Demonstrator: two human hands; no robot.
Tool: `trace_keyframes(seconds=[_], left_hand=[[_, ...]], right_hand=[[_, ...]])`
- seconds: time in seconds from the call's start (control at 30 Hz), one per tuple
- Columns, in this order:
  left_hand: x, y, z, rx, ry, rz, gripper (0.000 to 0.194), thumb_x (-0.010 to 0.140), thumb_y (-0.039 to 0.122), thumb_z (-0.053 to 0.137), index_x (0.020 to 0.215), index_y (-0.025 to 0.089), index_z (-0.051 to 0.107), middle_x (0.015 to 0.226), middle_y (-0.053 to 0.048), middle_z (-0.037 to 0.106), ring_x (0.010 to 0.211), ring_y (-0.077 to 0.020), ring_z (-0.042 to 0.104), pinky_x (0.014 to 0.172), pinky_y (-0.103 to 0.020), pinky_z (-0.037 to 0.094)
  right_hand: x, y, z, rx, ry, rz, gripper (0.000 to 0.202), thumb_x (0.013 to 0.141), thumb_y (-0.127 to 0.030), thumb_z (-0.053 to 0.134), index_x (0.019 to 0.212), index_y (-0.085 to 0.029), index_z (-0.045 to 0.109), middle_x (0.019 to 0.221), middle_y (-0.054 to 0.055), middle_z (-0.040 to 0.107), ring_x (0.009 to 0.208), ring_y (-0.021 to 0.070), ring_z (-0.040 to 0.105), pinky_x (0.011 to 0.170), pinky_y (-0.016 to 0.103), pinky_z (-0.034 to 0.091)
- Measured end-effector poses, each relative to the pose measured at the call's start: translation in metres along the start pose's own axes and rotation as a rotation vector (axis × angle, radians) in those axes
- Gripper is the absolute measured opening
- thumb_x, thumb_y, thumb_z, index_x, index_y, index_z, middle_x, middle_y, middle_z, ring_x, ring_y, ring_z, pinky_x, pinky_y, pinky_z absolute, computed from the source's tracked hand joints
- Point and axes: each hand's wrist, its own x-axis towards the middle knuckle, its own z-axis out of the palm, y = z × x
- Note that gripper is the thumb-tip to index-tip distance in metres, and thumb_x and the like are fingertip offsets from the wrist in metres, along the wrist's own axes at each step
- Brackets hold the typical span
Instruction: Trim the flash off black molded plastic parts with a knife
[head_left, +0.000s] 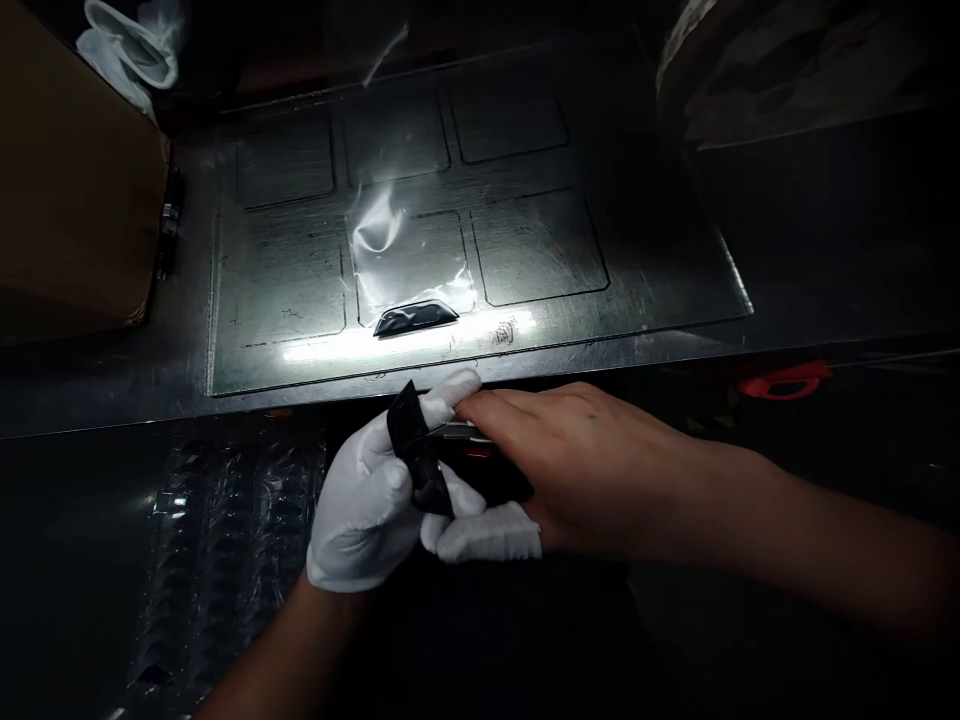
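Observation:
My left hand (pixel 367 510), in a white glove, is closed on a small glossy black part (pixel 420 455) below the table's front edge. Close against it on the right is my right hand (pixel 577 465), mostly bare, with white coverings on some fingers. Its fingers are bent toward the black part, and their tips are partly hidden, so what they hold cannot be made out. A second black part (pixel 416 317), shaped like a trapezoid, lies on the clear sheet on the metal table (pixel 105 385). Crumpled clear film (pixel 379 228) is just behind it.
A cardboard box (pixel 75 190) stands at the left, with a dark pen (pixel 170 215) beside it and white gloves (pixel 139 50) behind. Clear plastic trays (pixel 225 540) are at the lower left. A red-handled object (pixel 784 382) sits at the right, below a large round object (pixel 795 75).

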Motion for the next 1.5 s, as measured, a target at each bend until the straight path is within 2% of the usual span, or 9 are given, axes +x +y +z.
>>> trace_keyframes(seconds=[0.3, 0.5, 0.67, 0.8, 0.93, 1.03, 1.17, 1.27, 1.5], left_hand=[[0.002, 0.000, 0.004, -0.016, 0.051, -0.001, 0.052, 0.094, 0.048, 0.072, 0.137, 0.020, 0.066, 0.074, -0.006, 0.073, 0.038, -0.0032, 0.039, 0.039, -0.016, 0.034], [0.001, 0.000, 0.003, 0.036, 0.092, -0.004, 0.063, 0.094, 0.054, 0.069, 0.143, 0.015, 0.060, 0.043, 0.005, 0.048, 0.036, -0.0076, 0.035, 0.038, -0.018, 0.031], [0.004, -0.001, 0.004, 0.028, 0.098, 0.010, 0.062, 0.095, 0.052, 0.069, 0.143, 0.015, 0.060, 0.053, 0.002, 0.058, 0.036, -0.0050, 0.034, 0.037, -0.017, 0.026], [0.008, 0.000, 0.006, 0.006, 0.087, 0.013, 0.061, 0.096, 0.051, 0.067, 0.144, 0.013, 0.060, 0.049, 0.004, 0.053, 0.036, -0.0056, 0.034, 0.039, -0.018, 0.026], [0.009, 0.002, 0.011, -0.003, 0.111, 0.025, 0.048, 0.096, 0.046, 0.069, 0.134, 0.017, 0.070, 0.074, -0.005, 0.072, 0.038, -0.0027, 0.035, 0.040, -0.019, 0.029], [0.008, 0.003, 0.011, -0.002, 0.124, 0.026, 0.050, 0.095, 0.048, 0.070, 0.135, 0.018, 0.069, 0.083, -0.009, 0.076, 0.040, -0.0047, 0.039, 0.040, -0.020, 0.032], [0.008, 0.002, 0.008, 0.025, 0.116, 0.051, 0.052, 0.096, 0.048, 0.069, 0.139, 0.020, 0.067, 0.087, -0.011, 0.077, 0.044, -0.0059, 0.046, 0.039, -0.018, 0.032], [0.008, 0.000, 0.009, 0.094, 0.124, 0.080, 0.047, 0.096, 0.046, 0.070, 0.133, 0.018, 0.070, 0.095, -0.013, 0.078, 0.049, -0.0065, 0.053, 0.041, -0.015, 0.035], [0.004, -0.006, 0.014, 0.092, 0.134, 0.068, 0.033, 0.094, 0.040, 0.073, 0.122, 0.022, 0.075, 0.127, -0.014, 0.072, 0.075, -0.0149, 0.073, 0.044, -0.011, 0.042]], right_hand=[[0.006, -0.001, 0.001, -0.126, -0.005, 0.055, 0.060, 0.090, -0.053, 0.073, 0.136, -0.020, 0.053, 0.090, 0.004, 0.074, 0.068, 0.0232, 0.070, 0.053, 0.029, 0.039], [0.008, -0.002, 0.002, -0.201, 0.011, 0.052, 0.057, 0.091, -0.058, 0.070, 0.128, -0.018, 0.057, 0.085, 0.003, 0.074, 0.060, 0.0221, 0.067, 0.047, 0.029, 0.028], [0.007, 0.000, 0.004, -0.196, 0.008, 0.043, 0.049, 0.089, -0.056, 0.074, 0.118, -0.020, 0.057, 0.080, 0.000, 0.072, 0.060, 0.0216, 0.067, 0.048, 0.029, 0.028], [0.008, 0.001, 0.005, -0.189, 0.016, 0.039, 0.055, 0.092, -0.068, 0.065, 0.115, -0.019, 0.057, 0.081, 0.002, 0.073, 0.061, 0.0236, 0.068, 0.049, 0.030, 0.028], [0.010, -0.001, 0.006, -0.150, -0.015, 0.047, 0.059, 0.097, -0.075, 0.047, 0.105, -0.018, 0.060, 0.076, 0.004, 0.071, 0.059, 0.0238, 0.066, 0.049, 0.031, 0.029], [0.008, 0.001, 0.003, -0.077, -0.028, 0.034, 0.060, 0.094, -0.076, 0.052, 0.100, -0.018, 0.062, 0.076, 0.004, 0.071, 0.057, 0.0205, 0.064, 0.048, 0.030, 0.033], [-0.005, 0.013, -0.010, 0.144, 0.122, -0.097, 0.038, 0.106, -0.055, 0.048, 0.116, -0.022, 0.066, 0.107, 0.004, 0.076, 0.086, 0.0196, 0.072, 0.070, 0.031, 0.054], [-0.014, 0.023, -0.022, 0.038, 0.337, -0.137, 0.034, 0.108, -0.026, 0.044, 0.135, -0.023, 0.064, 0.122, 0.006, 0.073, 0.112, 0.0223, 0.068, 0.092, 0.038, 0.054], [-0.009, 0.023, -0.034, -0.276, 0.330, -0.189, 0.046, 0.097, -0.023, 0.060, 0.142, -0.028, 0.064, 0.118, 0.005, 0.075, 0.104, 0.0283, 0.065, 0.080, 0.041, 0.052]])
